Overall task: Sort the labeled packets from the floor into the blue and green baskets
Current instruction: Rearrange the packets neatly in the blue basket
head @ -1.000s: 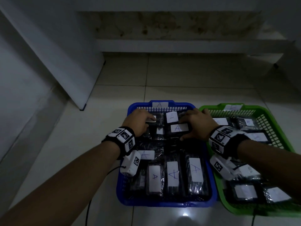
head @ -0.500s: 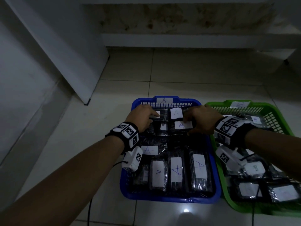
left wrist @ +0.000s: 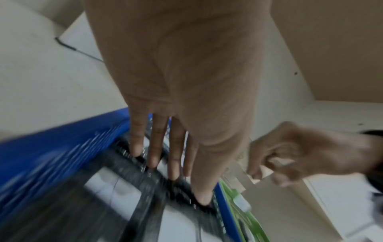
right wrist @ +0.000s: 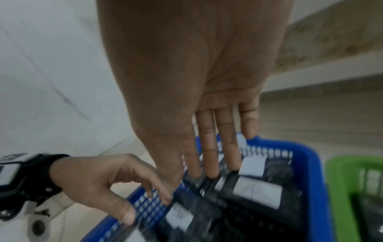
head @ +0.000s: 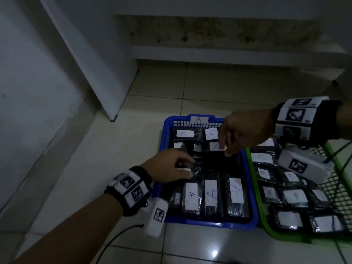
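The blue basket (head: 207,223) marked A holds several black packets with white A labels (head: 191,195). Beside it on the right, the green basket (head: 282,238) holds several labelled packets (head: 295,195). My left hand (head: 187,166) reaches over the blue basket's left side, its relaxed fingers touching a packet in the middle row and holding nothing. My right hand (head: 225,147) hovers above the far right packets, fingers hanging down and empty. In the left wrist view the left fingers (left wrist: 153,157) lie straight over the packets. In the right wrist view the right fingers (right wrist: 209,147) are straight above the blue basket (right wrist: 306,172).
The baskets stand side by side on a pale tiled floor (head: 133,130). A white panel (head: 95,63) leans in at the left and a low stained step (head: 228,54) runs along the back. A black cable (head: 118,237) trails from my left wrist.
Both hands have let go of the far packets in the blue basket. The right hand has risen and drawn to the right; the left hand has pulled back toward the basket's middle.
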